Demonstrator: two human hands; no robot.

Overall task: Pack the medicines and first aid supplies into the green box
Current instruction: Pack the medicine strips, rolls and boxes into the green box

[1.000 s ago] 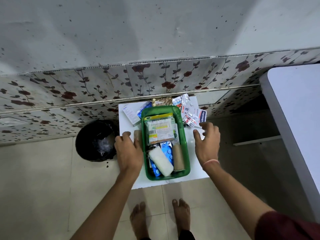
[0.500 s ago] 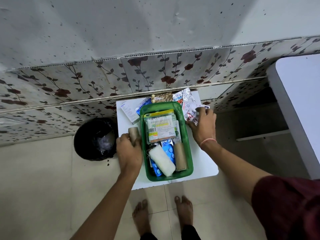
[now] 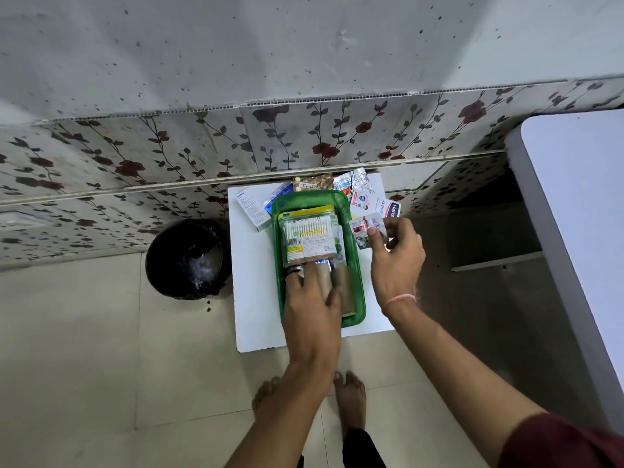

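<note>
We see a black bin (image 3: 189, 260) lined with a dark plastic bag standing on the pale tiled floor (image 3: 84, 349), just to the left of the small white table (image 3: 251, 298). Behind both runs a wall (image 3: 304, 55) of grey, speckled plaster, and along its foot a band of panels printed with dark red roses and leafy vines (image 3: 162, 163). At the right edge a larger white tabletop (image 3: 580, 204) juts in. Below us two bare feet (image 3: 351, 396) rest on the floor tiles, close to the small table's near edge.
</note>
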